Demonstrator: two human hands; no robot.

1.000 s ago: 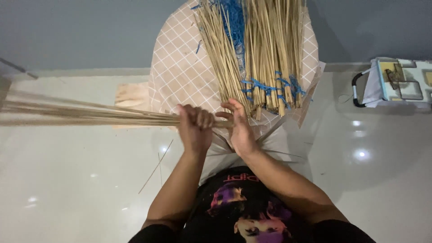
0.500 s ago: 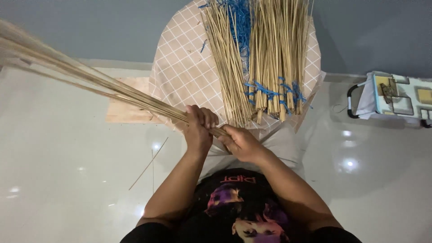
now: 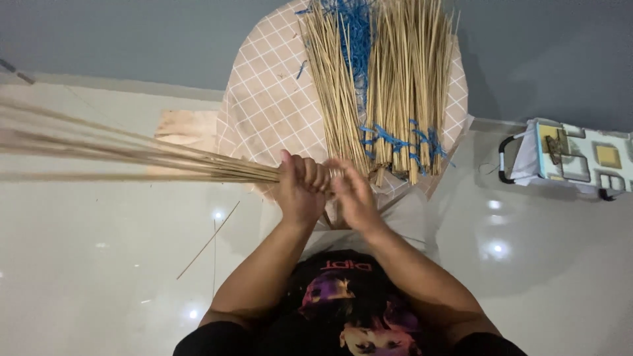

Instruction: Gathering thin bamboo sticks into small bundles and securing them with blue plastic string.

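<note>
Glossy white floor tiles stretch below a grey wall, and a round worktop covered in a beige checked cloth stands ahead of the person. On the cloth lie bundles of thin bamboo sticks, bound with blue plastic string, with a tangle of the same string at their far end. The left hand is closed in a full grip around one end of a loose sheaf of sticks, which fans out to the left over the floor, blurred. The right hand sits just beside the left, fingers extended against the sheaf's end; whether it grips cannot be told. Two stray sticks lie on the floor. A patterned bag rests at the right.
</note>
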